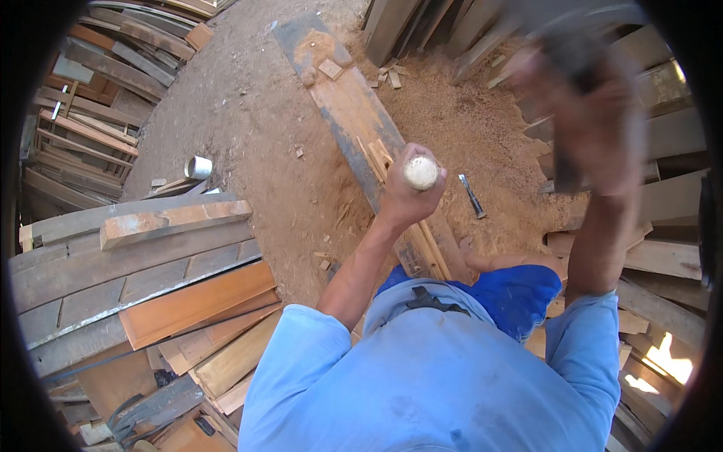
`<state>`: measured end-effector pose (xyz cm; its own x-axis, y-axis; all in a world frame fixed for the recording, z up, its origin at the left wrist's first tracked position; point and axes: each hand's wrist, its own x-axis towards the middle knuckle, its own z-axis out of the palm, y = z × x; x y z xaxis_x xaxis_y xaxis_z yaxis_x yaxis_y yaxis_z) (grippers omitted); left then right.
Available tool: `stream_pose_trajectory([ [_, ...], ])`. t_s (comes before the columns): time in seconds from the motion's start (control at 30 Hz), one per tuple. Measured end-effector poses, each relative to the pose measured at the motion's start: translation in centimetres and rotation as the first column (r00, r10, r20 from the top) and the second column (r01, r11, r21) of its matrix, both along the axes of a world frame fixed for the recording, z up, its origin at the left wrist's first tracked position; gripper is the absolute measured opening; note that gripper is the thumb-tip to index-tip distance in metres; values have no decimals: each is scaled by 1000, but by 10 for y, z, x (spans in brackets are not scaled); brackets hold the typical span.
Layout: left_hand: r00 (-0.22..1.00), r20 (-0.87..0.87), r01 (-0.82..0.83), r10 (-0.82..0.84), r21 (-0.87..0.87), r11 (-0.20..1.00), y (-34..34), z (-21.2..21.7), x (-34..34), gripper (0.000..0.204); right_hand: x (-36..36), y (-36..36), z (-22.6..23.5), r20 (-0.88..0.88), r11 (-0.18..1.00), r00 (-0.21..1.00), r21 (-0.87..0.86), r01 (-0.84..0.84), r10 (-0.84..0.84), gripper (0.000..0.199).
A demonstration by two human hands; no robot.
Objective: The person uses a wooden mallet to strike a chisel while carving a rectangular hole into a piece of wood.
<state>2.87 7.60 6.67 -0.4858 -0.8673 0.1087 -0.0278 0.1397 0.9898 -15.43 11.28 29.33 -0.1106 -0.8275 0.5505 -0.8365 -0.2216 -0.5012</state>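
My left hand point(409, 197) is closed round an upright tool handle point(421, 173), whose round, whitish end faces up. The lower part of that tool is hidden beneath the fist. Under it, a narrow length of light wood point(432, 248) lies along a long worn plank point(343, 102). Raised at the upper right, my right hand point(591, 124) is wrapped round a dark, blocky striking tool point(576, 45). Motion smears it, so its exact kind cannot be made out. A chisel point(473, 197) with a dark handle lies on the ground right of the plank.
Sawdust point(452, 113) and small wood offcuts point(394, 78) cover the ground right of the plank. Stacked boards point(188, 301) crowd the left, with a white metal can point(198, 167) near them. More timber point(670, 196) stands along the right. My bent leg point(512, 263) is beside the plank.
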Motion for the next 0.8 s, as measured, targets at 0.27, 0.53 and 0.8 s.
stream_pose_trajectory([
  [0.27,1000,26,-10,10,14,1000,7,9,7,16,13,17,-60,-287,774,952,625,103,106,21],
  [0.53,994,103,35,-44,82,996,-5,-12,-8,9,-1,52,15,175,998,983,6,59,-59,32],
  [0.8,1000,-8,10,-10,3,1000,9,-9,-12,8,8,50,-74,-125,885,991,456,90,-37,36],
])
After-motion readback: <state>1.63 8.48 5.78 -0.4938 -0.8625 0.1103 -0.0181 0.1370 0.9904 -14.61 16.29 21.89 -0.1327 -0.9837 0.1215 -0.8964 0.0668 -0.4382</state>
